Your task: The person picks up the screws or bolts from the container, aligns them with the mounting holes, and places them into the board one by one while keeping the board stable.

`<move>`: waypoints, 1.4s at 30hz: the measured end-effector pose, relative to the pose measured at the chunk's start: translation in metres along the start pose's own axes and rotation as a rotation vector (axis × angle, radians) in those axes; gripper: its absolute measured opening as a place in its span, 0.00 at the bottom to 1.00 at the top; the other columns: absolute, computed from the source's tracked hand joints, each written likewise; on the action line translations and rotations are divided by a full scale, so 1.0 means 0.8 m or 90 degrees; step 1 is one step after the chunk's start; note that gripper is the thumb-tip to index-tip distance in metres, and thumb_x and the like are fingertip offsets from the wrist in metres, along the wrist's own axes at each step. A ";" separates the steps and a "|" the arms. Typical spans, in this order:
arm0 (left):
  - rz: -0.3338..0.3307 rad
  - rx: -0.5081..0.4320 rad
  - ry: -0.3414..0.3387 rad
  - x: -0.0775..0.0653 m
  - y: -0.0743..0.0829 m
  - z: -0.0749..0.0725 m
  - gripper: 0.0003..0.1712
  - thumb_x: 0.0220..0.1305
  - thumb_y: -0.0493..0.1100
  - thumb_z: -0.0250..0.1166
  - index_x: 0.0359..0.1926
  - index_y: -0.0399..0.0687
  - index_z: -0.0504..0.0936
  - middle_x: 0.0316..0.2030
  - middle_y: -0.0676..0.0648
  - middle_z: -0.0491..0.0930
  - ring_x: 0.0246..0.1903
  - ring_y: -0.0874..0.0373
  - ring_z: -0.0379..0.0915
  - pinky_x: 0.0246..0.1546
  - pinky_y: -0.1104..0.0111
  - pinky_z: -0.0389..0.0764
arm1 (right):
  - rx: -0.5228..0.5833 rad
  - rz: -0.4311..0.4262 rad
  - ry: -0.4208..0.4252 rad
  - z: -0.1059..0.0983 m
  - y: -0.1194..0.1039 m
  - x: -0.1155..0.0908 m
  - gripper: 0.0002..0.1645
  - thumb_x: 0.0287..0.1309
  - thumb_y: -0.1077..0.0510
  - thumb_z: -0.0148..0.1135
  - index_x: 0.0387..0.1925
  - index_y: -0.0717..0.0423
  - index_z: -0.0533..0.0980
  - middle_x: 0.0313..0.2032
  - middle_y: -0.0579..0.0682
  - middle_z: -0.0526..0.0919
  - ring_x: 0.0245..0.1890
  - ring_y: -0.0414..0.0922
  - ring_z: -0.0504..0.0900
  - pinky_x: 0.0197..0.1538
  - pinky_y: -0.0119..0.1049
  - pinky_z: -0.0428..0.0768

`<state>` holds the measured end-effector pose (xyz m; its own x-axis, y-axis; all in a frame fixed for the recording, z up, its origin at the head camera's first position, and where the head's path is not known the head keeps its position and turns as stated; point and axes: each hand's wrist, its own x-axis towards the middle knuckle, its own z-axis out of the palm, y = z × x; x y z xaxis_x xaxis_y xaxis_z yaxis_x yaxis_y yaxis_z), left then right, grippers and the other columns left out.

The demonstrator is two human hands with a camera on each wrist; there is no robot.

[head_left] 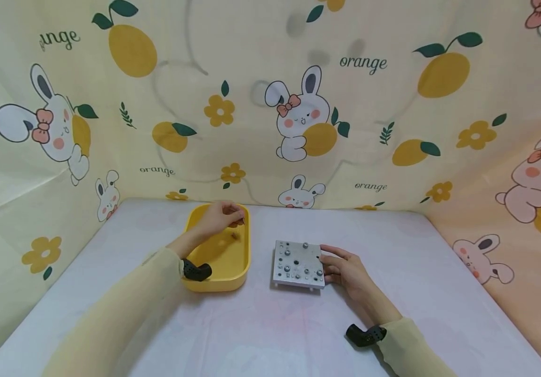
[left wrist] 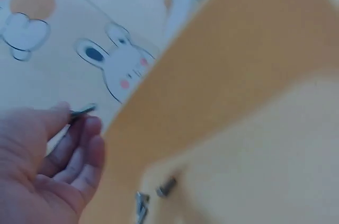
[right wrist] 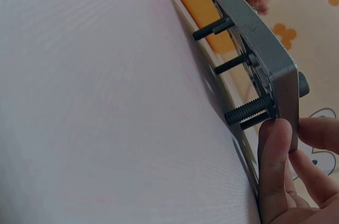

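Over the far end of a yellow bin [head_left: 247, 251], my left hand [head_left: 218, 215] pinches a small dark metal screw [left wrist: 82, 112] between thumb and fingers; its exact shape is blurred. Loose screws [left wrist: 167, 187] lie on the bin floor beneath. My right hand [head_left: 350, 269] grips the right edge of a square metal plate [head_left: 305, 280], thumb on one face and fingers on the other. Several bolt heads and holes dot its top. In the right wrist view, threaded bolts [right wrist: 249, 110] stick out from the underside, and the plate is held tilted above the table.
A white-covered table [head_left: 270, 330] carries the bin on the left and the plate to its right. Behind and at both sides hangs a printed curtain [head_left: 251, 52] with rabbits and oranges. Each wrist wears a black device [head_left: 364, 335].
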<state>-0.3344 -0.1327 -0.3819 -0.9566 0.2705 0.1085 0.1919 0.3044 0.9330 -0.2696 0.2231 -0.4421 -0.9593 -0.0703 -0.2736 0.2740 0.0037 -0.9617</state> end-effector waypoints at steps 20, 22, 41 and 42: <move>0.083 -0.161 -0.030 -0.043 0.065 0.106 0.11 0.72 0.39 0.59 0.49 0.39 0.82 0.44 0.42 0.84 0.43 0.49 0.80 0.46 0.64 0.81 | 0.012 0.005 0.004 0.001 -0.001 0.001 0.29 0.62 0.59 0.66 0.65 0.54 0.72 0.45 0.56 0.84 0.32 0.46 0.82 0.33 0.33 0.82; 0.084 -0.139 -0.043 -0.048 0.065 0.119 0.10 0.72 0.39 0.59 0.48 0.41 0.83 0.42 0.46 0.85 0.43 0.48 0.80 0.46 0.64 0.81 | 0.017 0.008 0.007 0.001 -0.001 0.002 0.30 0.61 0.59 0.66 0.64 0.54 0.72 0.45 0.56 0.84 0.31 0.46 0.82 0.32 0.34 0.82; 0.132 -0.044 -0.004 -0.052 0.016 0.181 0.08 0.70 0.38 0.62 0.46 0.41 0.84 0.38 0.54 0.85 0.40 0.60 0.79 0.43 0.69 0.79 | 0.016 0.009 0.007 0.001 -0.001 0.002 0.30 0.61 0.60 0.66 0.65 0.55 0.72 0.43 0.56 0.84 0.29 0.45 0.82 0.32 0.34 0.82; 0.137 -0.038 0.005 -0.052 0.014 0.181 0.08 0.70 0.38 0.61 0.46 0.42 0.84 0.39 0.54 0.85 0.40 0.60 0.79 0.43 0.68 0.79 | 0.017 0.009 0.006 0.001 -0.001 0.002 0.30 0.61 0.60 0.66 0.65 0.55 0.72 0.43 0.56 0.84 0.29 0.45 0.82 0.32 0.34 0.82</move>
<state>-0.2607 -0.0081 -0.4257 -0.8965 0.3160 0.3104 0.3794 0.1860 0.9064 -0.2715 0.2223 -0.4419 -0.9560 -0.0608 -0.2871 0.2888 -0.0216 -0.9571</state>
